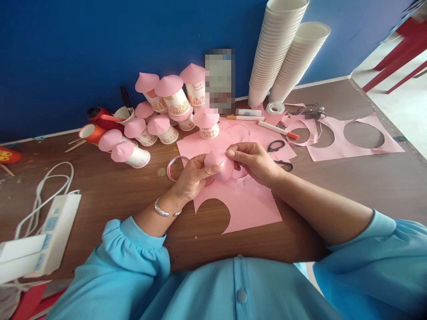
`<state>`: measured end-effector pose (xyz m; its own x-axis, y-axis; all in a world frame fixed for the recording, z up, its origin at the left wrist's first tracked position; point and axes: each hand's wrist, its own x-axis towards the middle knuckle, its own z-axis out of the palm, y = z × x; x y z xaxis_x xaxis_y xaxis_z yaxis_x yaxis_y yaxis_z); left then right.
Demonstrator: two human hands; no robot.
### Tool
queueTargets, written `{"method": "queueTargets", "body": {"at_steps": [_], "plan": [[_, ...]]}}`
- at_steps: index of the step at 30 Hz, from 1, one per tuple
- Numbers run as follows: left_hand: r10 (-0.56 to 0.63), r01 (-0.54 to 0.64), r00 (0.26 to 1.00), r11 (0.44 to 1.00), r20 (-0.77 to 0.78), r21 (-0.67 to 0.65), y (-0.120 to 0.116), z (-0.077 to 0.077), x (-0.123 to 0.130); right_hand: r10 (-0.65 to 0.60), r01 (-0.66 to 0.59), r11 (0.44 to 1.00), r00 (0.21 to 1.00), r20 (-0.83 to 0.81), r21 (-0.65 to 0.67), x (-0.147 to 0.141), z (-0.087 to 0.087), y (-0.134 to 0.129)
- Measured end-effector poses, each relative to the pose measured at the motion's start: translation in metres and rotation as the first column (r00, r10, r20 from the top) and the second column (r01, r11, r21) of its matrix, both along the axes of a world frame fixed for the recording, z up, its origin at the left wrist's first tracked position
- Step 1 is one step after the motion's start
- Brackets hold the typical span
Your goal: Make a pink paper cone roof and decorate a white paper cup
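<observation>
A small pink paper piece, bent into a rounded cone shape, is between my two hands. My left hand pinches its left edge with thumb and fingers. The thumb and index finger of my right hand pinch its upper right edge. Beneath them lie cut pink paper sheets with round cutouts. Just behind stands a small patterned cup with a pink cone top. Black-handled scissors lie right of my right hand, partly under paper. A roll of tape rests beside my left hand.
Several cone-topped cups stand or lie at the back left. Two tall stacks of white cups are near the blue wall. Markers, a glue stick and a white tape roll lie behind. A power strip is at left.
</observation>
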<state>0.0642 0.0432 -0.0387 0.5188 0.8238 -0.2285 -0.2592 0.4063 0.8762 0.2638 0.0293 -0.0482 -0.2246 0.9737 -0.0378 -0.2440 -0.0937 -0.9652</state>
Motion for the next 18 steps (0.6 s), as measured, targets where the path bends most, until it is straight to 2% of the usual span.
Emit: {"method": "queueTargets", "body": {"at_steps": [5,11,18], "plan": [[-0.015,0.015,1.000,1.000,0.027,-0.007,0.0015,-0.0030,-0.0010,0.017,-0.017,1.000,1.000,-0.019,-0.005,-0.0012,0.0010,-0.0011],[-0.007,0.007,0.997,1.000,0.079,0.000,0.0035,-0.0058,-0.0010,0.014,-0.021,0.995,0.997,-0.077,-0.094,-0.0029,0.0052,-0.0016],[0.027,-0.035,0.995,0.996,0.093,0.078,0.0048,-0.0086,-0.0010,-0.006,-0.006,0.998,0.987,-0.163,-0.069,-0.0016,0.0042,-0.0002]]}}
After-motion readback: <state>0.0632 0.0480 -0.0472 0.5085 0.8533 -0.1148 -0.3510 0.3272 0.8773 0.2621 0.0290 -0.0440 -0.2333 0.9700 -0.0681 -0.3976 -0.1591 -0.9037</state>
